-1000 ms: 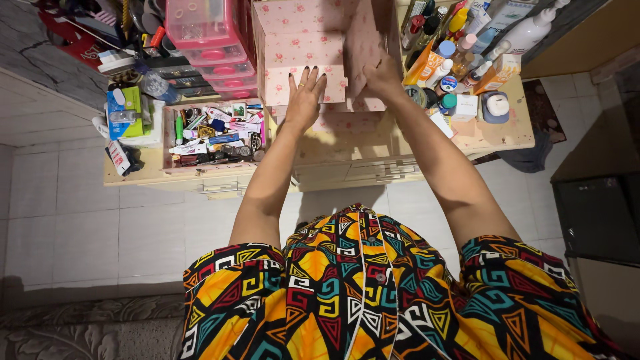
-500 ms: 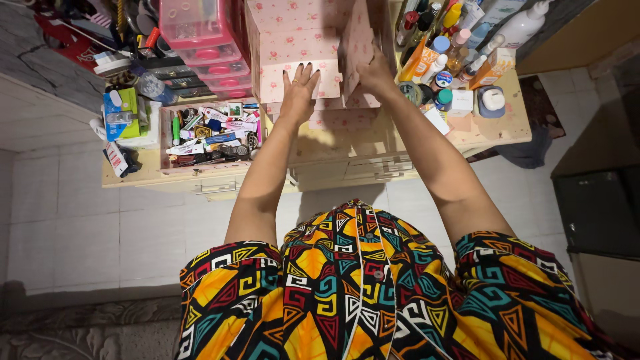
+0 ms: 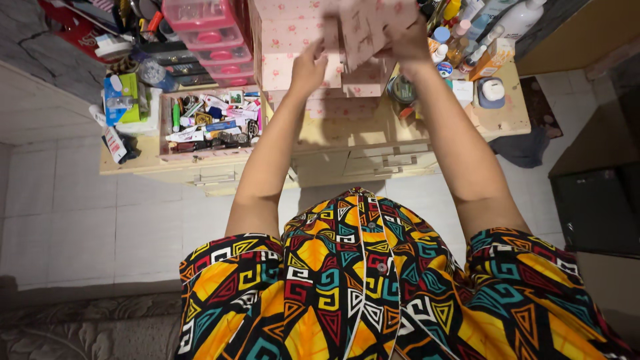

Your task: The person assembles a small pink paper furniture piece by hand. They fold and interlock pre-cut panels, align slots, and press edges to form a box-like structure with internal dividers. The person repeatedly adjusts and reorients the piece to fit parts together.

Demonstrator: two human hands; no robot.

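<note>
Steadying the pink floral box (image 3: 293, 40) with your flat, open left hand (image 3: 308, 67), your right hand (image 3: 407, 43) seemingly grips its blurred lid (image 3: 367, 27) above the tabletop (image 3: 347, 133).

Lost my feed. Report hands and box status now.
Right hand gripping blurred pink floral panel. Left hand flat on pink floral box. Bottles crowd the right, open cluttered drawer on the left.

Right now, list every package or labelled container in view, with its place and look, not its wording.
Pink flowered boxes: stacked at the desk's back, under both hands.
Orange carton: right side, upright, slim.
White bottle: far right corner, tall.
Green packet: left edge, beside the open tray of small items.
</note>
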